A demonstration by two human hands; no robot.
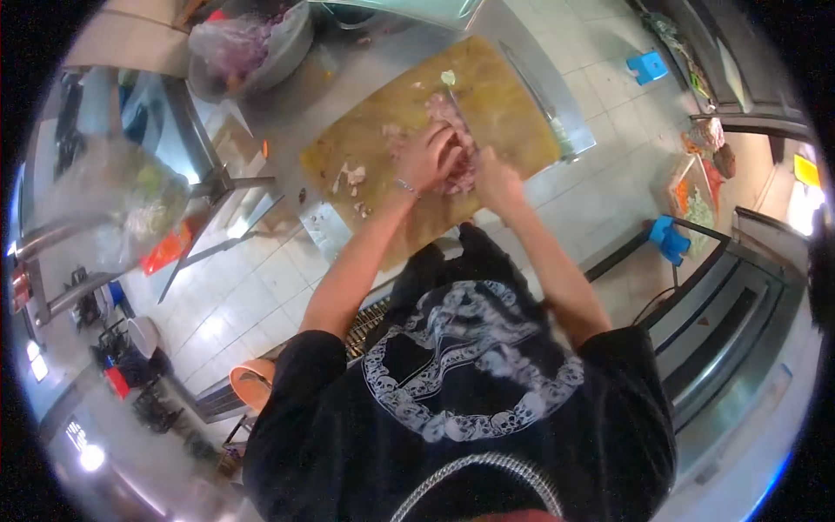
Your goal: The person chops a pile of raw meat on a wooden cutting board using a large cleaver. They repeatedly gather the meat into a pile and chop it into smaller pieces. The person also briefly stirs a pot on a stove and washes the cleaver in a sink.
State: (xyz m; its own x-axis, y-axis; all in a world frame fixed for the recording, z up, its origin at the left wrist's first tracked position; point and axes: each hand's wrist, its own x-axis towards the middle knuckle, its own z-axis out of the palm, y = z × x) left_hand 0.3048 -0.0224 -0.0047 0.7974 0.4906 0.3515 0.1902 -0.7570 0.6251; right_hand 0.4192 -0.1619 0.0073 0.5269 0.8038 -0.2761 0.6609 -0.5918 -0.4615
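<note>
A yellowed cutting board (pixel 515 124) lies on a metal table before me. Pink raw meat pieces (pixel 462 173) form a long pile at its middle. My left hand (pixel 427 156), with a bracelet at the wrist, rests on the pile, fingers bent. Just right of the meat, my right hand (pixel 497 179) is closed on a knife, whose narrow blade (pixel 456 107) runs away from me along the pile. Pale scraps (pixel 355 175) lie at the board's left part, and a small whitish piece (pixel 447 77) sits near the blade's far end.
A large bowl with a plastic bag (pixel 293 46) stands at the table's back left. Another long, thin tool (pixel 527 78) lies on the metal right of the board. Blue stools (pixel 667 240) stand on the floor at right. An orange container (pixel 253 383) is at lower left.
</note>
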